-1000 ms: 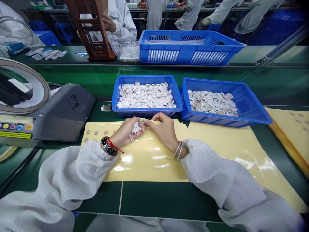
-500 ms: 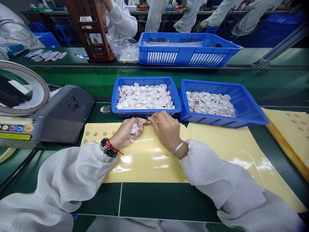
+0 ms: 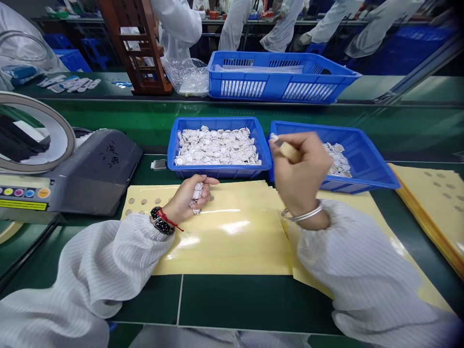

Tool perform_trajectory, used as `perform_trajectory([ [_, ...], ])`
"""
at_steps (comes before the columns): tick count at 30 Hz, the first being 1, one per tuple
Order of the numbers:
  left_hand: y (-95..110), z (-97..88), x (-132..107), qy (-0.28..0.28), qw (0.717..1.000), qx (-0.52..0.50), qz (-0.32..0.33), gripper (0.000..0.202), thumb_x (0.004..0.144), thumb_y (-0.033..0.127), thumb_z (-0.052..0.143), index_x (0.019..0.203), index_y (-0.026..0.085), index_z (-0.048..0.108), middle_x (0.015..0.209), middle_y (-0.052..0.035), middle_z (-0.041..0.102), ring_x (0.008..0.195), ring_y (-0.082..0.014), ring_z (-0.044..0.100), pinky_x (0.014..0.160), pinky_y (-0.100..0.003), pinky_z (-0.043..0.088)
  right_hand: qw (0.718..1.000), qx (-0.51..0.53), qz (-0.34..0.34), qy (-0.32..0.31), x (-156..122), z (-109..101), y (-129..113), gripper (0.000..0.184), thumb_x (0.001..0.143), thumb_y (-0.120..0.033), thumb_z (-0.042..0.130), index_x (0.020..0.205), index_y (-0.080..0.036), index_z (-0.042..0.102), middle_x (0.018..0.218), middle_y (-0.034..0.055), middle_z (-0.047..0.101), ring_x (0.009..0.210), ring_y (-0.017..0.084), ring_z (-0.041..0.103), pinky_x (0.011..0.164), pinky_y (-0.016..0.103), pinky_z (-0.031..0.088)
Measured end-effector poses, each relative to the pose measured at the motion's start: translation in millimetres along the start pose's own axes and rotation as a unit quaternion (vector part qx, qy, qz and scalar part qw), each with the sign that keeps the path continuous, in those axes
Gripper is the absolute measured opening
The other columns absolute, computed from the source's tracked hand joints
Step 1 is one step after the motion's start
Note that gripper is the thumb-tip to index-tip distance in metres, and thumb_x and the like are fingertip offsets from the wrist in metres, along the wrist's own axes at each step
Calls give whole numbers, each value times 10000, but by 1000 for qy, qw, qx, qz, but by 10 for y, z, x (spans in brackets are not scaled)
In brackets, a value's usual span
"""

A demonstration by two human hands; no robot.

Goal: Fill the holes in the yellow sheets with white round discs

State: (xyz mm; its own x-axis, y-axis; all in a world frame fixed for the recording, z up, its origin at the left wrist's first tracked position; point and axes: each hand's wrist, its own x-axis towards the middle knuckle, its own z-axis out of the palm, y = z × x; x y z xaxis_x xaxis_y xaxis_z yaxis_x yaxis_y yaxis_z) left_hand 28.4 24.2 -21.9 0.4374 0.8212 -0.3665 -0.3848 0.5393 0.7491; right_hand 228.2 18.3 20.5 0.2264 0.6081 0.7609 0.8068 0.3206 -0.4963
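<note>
Since the discs (image 3: 197, 191) lie loosely heaped in the left hand (image 3: 192, 195), a shallow cup serves best: fingers curled enough to stop any sliding onto the yellow sheet (image 3: 224, 246), yet not so tight as to bend them. The right hand (image 3: 302, 169) would do well to carry its tool (image 3: 289, 151) with the grey end turned clear of the fingertips, and to take each disc by the rim rather than across the face.

The left hand is half closed around its small pile, index finger stretched out, just in front of the left bin (image 3: 217, 170), where many more discs lie. The right hand, raised and partly hiding the right bin (image 3: 355, 184), is closed on the short tan tool; with the motion blur, the white bit at its fingertips may be a disc, but I cannot be sure.
</note>
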Motion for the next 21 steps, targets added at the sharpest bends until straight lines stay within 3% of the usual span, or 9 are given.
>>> perform_trajectory([
  [2, -1, -8, -3, 8, 1000, -11, -2, 238, 806, 218, 429, 733, 75, 605, 421, 46, 385, 281, -37, 286, 266, -150, 111, 990, -130, 9, -50, 181, -163, 44, 280, 706, -88, 551, 978, -121, 605, 822, 83, 639, 758, 231, 596, 690, 364, 455],
  [4, -1, -7, -9, 10, 1000, -14, 0, 230, 798, 226, 446, 689, 88, 594, 420, 44, 387, 282, -40, 292, 257, -146, 111, 968, -206, 39, -138, 283, -311, 42, 405, 684, -110, 601, 1088, -130, 579, 894, 109, 639, 829, 284, 595, 707, 410, 458],
  [8, -5, -4, -7, 6, 1000, -18, -4, 212, 777, 243, 476, 660, 103, 583, 419, 46, 387, 280, -40, 284, 243, -138, 133, 926, -161, 66, -336, 220, -505, 26, 239, 698, -151, 630, 935, -180, 647, 811, 63, 665, 824, 269, 614, 695, 375, 482],
  [10, -10, -10, 0, 7, 1000, -17, -4, 200, 766, 246, 488, 658, 107, 581, 422, 45, 390, 283, -41, 288, 240, -136, 139, 903, -126, 65, -406, 90, -550, 96, 167, 732, -170, 597, 885, -193, 659, 841, 55, 679, 838, 258, 622, 675, 352, 493],
  [14, -17, -14, 4, 19, 1000, -9, 1, 175, 754, 237, 499, 658, 110, 573, 435, 42, 402, 289, -39, 296, 241, -132, 144, 885, -121, 75, -444, -228, -615, 347, 192, 756, -281, 592, 904, -180, 663, 917, 86, 684, 851, 277, 634, 670, 378, 518],
  [17, -12, 5, -9, 29, 1000, -4, -1, 177, 758, 238, 499, 655, 111, 567, 443, 42, 401, 291, -35, 301, 246, -127, 147, 877, -109, 66, -464, -448, -711, 478, 349, 728, -374, 631, 1029, -197, 628, 1052, 89, 652, 940, 286, 619, 759, 408, 526],
  [21, -1, 31, -29, 38, 999, 1, -1, 196, 775, 228, 476, 646, 109, 564, 449, 38, 406, 291, -33, 307, 247, -122, 150, 868, -127, 29, -478, -703, -905, 562, 562, 724, -412, 637, 1235, -229, 493, 1306, 66, 484, 1110, 292, 529, 837, 426, 519],
])
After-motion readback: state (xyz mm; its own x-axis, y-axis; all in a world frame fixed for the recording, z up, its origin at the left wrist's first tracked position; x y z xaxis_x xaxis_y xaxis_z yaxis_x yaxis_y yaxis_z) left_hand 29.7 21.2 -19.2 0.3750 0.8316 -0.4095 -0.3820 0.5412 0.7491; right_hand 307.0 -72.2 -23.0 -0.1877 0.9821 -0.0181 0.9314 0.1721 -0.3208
